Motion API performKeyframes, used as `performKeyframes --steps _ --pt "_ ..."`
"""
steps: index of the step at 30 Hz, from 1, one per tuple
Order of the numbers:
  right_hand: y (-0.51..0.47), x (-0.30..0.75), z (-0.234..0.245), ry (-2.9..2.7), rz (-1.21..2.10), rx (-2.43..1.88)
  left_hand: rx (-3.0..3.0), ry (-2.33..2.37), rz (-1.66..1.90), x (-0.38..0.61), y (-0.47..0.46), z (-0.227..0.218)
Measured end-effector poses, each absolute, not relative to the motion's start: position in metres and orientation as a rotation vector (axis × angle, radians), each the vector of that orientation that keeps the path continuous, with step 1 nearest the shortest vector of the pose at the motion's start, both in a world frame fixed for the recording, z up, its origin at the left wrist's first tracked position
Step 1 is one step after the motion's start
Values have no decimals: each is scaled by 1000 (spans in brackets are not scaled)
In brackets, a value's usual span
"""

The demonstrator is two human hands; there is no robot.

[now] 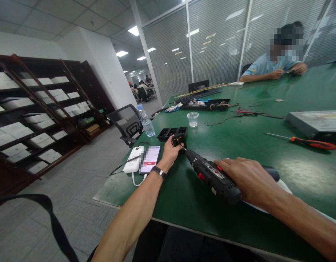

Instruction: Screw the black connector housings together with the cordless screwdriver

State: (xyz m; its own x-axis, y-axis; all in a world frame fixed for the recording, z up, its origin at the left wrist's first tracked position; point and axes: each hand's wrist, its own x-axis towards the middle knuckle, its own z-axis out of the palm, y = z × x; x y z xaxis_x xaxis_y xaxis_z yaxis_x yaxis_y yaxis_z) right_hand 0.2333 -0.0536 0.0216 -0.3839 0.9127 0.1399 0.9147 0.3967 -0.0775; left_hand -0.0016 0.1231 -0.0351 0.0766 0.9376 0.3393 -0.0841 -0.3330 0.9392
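Observation:
My left hand (170, 152) is closed round a small black block (178, 139) with brass-coloured spots on its face, held just above the green table. In my right hand (247, 176) is a black cordless drill (211, 174) with red buttons, tilted so that its thin bit points up and left. The bit's tip meets or nearly meets the block beside my left fingers; exact contact is too small to tell. Right behind my left hand sits a black compartment tray (165, 134). The drill's handle is mostly hidden by my right hand.
A water bottle (146, 122), a clear plastic cup (193, 119), a phone (150, 160) and a white power bank (133, 160) surround my left arm. Rightward lie a screwdriver (311, 142) and a grey metal box (318, 123). A parts tray (206, 104) and a seated person (279, 60) are farther back.

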Motion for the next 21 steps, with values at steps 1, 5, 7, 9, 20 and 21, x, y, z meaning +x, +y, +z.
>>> performKeyframes --steps 1,5,7,9,20,21 --pt "-54 233 22 -2488 -17 -1637 1444 908 1418 -1 123 -35" --pt "-53 234 21 -2489 -14 -1613 1448 918 1421 -1 121 -33" --pt "-53 234 20 -2486 -13 -1615 1448 920 1417 -1 121 -32" --pt "-54 234 21 -2484 -22 -1622 1451 916 1412 -2 121 -32" --pt "-55 233 23 -2491 -61 -1607 1463 921 1415 -3 126 -36" --pt "-54 233 22 -2487 -59 -1603 1460 922 1414 -3 125 -36"
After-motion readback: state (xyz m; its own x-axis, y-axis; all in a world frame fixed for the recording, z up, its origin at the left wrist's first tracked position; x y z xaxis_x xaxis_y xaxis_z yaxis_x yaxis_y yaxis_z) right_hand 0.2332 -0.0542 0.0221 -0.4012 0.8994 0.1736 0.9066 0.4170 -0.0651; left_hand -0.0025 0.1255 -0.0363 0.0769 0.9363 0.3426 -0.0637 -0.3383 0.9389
